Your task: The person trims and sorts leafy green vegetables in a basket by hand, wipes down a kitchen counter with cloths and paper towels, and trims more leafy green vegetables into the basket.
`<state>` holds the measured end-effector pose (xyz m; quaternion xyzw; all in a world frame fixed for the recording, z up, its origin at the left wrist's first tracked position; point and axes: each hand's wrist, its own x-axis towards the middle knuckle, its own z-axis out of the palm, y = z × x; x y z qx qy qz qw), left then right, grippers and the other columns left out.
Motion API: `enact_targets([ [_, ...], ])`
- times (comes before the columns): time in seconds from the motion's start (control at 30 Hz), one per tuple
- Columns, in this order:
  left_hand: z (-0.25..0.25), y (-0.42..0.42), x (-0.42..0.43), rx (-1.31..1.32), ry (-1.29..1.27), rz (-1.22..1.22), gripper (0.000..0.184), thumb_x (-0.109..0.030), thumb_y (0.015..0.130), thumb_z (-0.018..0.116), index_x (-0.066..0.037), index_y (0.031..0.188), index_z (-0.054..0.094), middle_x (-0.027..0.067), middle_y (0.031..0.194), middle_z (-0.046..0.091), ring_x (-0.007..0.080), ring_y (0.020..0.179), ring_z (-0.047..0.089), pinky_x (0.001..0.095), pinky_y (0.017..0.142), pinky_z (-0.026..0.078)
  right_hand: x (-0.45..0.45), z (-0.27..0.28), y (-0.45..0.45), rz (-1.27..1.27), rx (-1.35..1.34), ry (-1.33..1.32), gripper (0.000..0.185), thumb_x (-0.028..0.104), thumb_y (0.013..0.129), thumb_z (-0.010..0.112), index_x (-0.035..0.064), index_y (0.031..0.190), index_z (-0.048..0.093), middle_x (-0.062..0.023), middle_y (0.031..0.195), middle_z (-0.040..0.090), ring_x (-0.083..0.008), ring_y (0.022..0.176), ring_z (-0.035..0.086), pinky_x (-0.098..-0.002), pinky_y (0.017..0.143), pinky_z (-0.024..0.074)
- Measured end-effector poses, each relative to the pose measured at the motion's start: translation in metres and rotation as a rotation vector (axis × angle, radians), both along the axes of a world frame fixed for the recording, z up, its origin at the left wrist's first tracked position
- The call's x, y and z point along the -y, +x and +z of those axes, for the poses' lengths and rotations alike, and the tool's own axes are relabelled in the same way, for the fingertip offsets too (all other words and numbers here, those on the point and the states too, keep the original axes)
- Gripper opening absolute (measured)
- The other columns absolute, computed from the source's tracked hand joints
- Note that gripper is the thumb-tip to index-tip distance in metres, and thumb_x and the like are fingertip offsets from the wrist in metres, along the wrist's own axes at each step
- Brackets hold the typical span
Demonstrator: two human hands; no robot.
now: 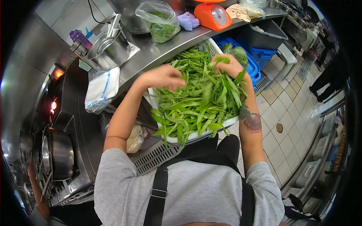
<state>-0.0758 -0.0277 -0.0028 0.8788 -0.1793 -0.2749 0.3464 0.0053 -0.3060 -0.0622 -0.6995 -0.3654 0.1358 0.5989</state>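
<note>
A white plastic basket (230,121) is heaped with long, narrow-leafed greens (188,109) that look like water spinach. Over the right part of the heap, my right hand (228,67) is closed around a bunch of these greens, with leaves hanging below and poking out above the fingers. My left hand (164,77) hovers over the basket's left side, near the greens. Its fingers are bent but smeared by motion, so whether they hold anything is unclear.
A steel counter (151,58) behind the basket carries a bag of greens (162,30), an orange scale (213,16) and a pot of utensils (109,51). Blue crates (260,54) stand right. A large pot (62,154) is left, near a stove flame. Another person (328,71) stands far right.
</note>
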Motion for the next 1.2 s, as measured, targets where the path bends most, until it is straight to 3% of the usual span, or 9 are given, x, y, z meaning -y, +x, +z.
enact_targets([
  [0.1,-0.033,-0.004,0.005,0.375,0.409,-0.356,0.055,-0.043,0.084,0.062,0.007,0.105,0.06,0.0158,0.079,0.067,0.0195,0.064,0.065,0.0331,0.066,0.051,-0.015,0.004,-0.02,0.086,0.181,-0.393,0.036,0.017,0.066,0.067,0.0005,0.099,0.064,-0.0128,0.081,0.066,-0.0213,0.075,0.062,-0.0289,0.073,0.0476],
  [0.2,-0.001,0.002,0.036,0.218,0.481,-0.011,0.06,-0.049,0.083,0.059,0.004,0.111,0.059,0.0208,0.086,0.066,0.0256,0.07,0.066,0.0386,0.072,0.051,-0.018,-0.013,-0.015,-0.014,0.316,-0.61,0.045,0.02,0.061,0.073,0.0005,0.101,0.066,-0.0171,0.089,0.067,-0.0262,0.082,0.063,-0.0321,0.077,0.0481],
  [0.4,-0.082,0.081,0.039,1.067,0.535,0.098,0.021,-0.021,0.075,0.064,-0.001,0.079,0.064,0.0168,0.081,0.063,0.0312,0.077,0.064,0.0448,0.069,0.051,-0.005,0.018,-0.023,0.127,-0.178,-0.099,0.037,0.013,0.066,0.069,0.0022,0.101,0.066,-0.0126,0.091,0.067,-0.0197,0.082,0.062,-0.0309,0.079,0.0476],
  [0.57,-0.108,0.121,0.023,1.188,0.6,0.093,0.015,-0.009,0.063,0.07,-0.002,0.075,0.066,0.0138,0.082,0.063,0.0315,0.079,0.063,0.0413,0.066,0.051,-0.023,-0.029,-0.007,-0.066,0.337,-0.7,0.04,0.018,0.062,0.078,0.0056,0.099,0.068,-0.0118,0.091,0.068,-0.0167,0.083,0.062,-0.03,0.079,0.0467],
  [0.67,-0.066,0.114,0.012,0.905,0.204,0.26,0.017,-0.009,0.064,0.071,-0.001,0.079,0.068,0.0134,0.078,0.066,0.0273,0.072,0.065,0.0366,0.065,0.051,-0.021,-0.012,-0.008,-0.049,0.119,-0.355,0.039,0.015,0.062,0.079,0.0047,0.099,0.067,-0.0118,0.093,0.068,-0.0177,0.085,0.062,-0.0301,0.081,0.046],
  [0.77,-0.003,0.093,-0.007,0.614,0.143,0.265,0.019,-0.012,0.069,0.074,-0.001,0.083,0.069,0.0065,0.073,0.067,0.0125,0.065,0.061,0.0264,0.06,0.049,-0.023,-0.005,-0.014,-0.172,0.182,-0.333,0.038,0.012,0.064,0.08,0.0031,0.098,0.065,-0.0073,0.092,0.066,-0.0143,0.084,0.059,-0.0284,0.079,0.0453],
  [0.87,0.025,0.085,-0.026,0.222,-0.411,0.373,0.017,-0.013,0.079,0.07,0.001,0.086,0.064,0.0018,0.077,0.062,0.0073,0.062,0.055,0.0198,0.053,0.044,-0.026,-0.012,-0.014,-0.217,0.225,-0.251,0.031,0.013,0.067,0.079,0.0002,0.091,0.064,-0.0037,0.081,0.064,-0.0121,0.077,0.058,-0.0283,0.074,0.0455],
  [0.97,0.024,0.075,-0.026,0.071,-0.819,0.456,0.013,-0.013,0.084,0.066,-0.002,0.088,0.061,0.0001,0.075,0.057,0.0068,0.061,0.052,0.0201,0.053,0.042,-0.03,-0.001,-0.019,-0.27,0.189,-0.185,0.022,0.014,0.072,0.075,0.0002,0.085,0.064,-0.0018,0.075,0.063,-0.0095,0.072,0.056,-0.0266,0.07,0.0454],
  [1.2,-0.025,0.05,0.008,-0.166,-1.023,0.476,0.011,-0.016,0.087,0.062,-0.006,0.087,0.057,0.0,0.073,0.055,0.0087,0.063,0.051,0.024,0.057,0.045,-0.035,-0.008,-0.014,-0.385,0.088,0.248,0.016,0.013,0.078,0.072,0.0007,0.087,0.065,-0.0008,0.078,0.064,-0.0059,0.072,0.055,-0.0216,0.067,0.0447],
])
